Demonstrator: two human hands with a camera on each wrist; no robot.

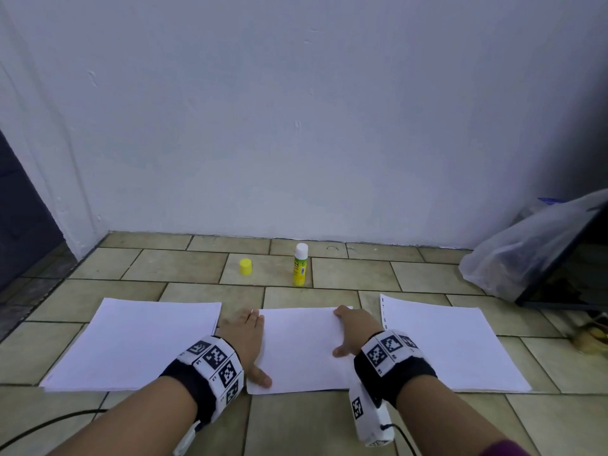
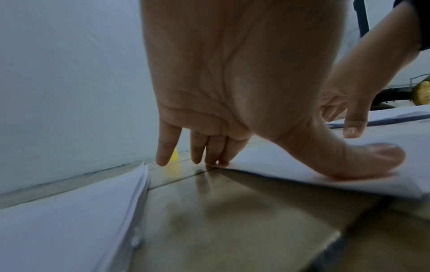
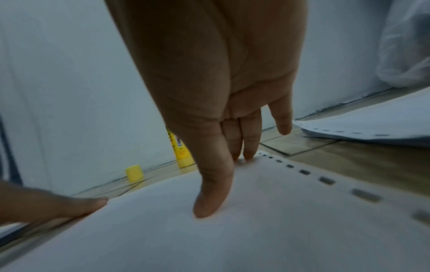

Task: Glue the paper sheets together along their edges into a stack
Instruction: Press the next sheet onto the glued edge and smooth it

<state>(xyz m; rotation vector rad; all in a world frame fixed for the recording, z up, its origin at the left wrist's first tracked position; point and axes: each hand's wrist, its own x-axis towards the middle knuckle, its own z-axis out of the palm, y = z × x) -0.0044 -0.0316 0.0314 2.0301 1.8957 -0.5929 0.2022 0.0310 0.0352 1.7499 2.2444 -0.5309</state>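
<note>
A white middle sheet [image 1: 302, 347] lies on the tiled floor between two paper stacks. My left hand [image 1: 245, 340] lies flat along its left edge, straight fingers touching the far corner and thumb [image 2: 363, 162] pressing the near part. My right hand [image 1: 353, 330] presses the sheet's right side with straight fingers [image 3: 211, 193] near the punched margin [image 3: 325, 181]. An uncapped yellow glue stick [image 1: 300, 264] stands upright near the wall, its yellow cap [image 1: 245, 267] to its left.
A left paper stack [image 1: 131, 343] and a right paper stack [image 1: 450, 343] with a punched edge flank the sheet. A plastic bag [image 1: 513, 255] and a dark frame [image 1: 559, 258] sit at the far right. A cable [image 1: 49, 426] runs near my left forearm.
</note>
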